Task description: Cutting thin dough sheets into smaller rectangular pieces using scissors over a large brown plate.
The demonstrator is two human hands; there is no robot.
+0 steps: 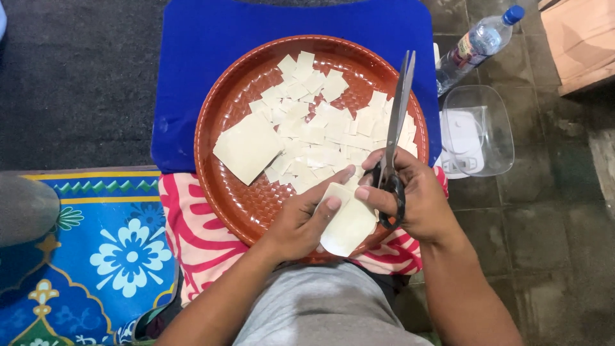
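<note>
Fingers [332, 204] of the left hand [301, 221] pinch a pale, thin dough sheet [348, 225], thumb on top. Fingers of the right hand [419, 198] are closed through the handles of the scissors [395, 134], blades together. The sheet is cream-coloured and rounded at its near corner. The scissors' long axis runs away from the fingers, tips pointing over the red-brown round tray [240, 198] of cut squares [320, 131].

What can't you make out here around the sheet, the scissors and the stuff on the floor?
All in the head view:
- Pale sheet: its upper part is hidden under the left hand and right hand.
- Scissors: the handles are mostly covered by the right hand's fingers.
- Clear container: what is inside is blurred by its plastic.
- Water bottle: the label is too small to read.
</note>
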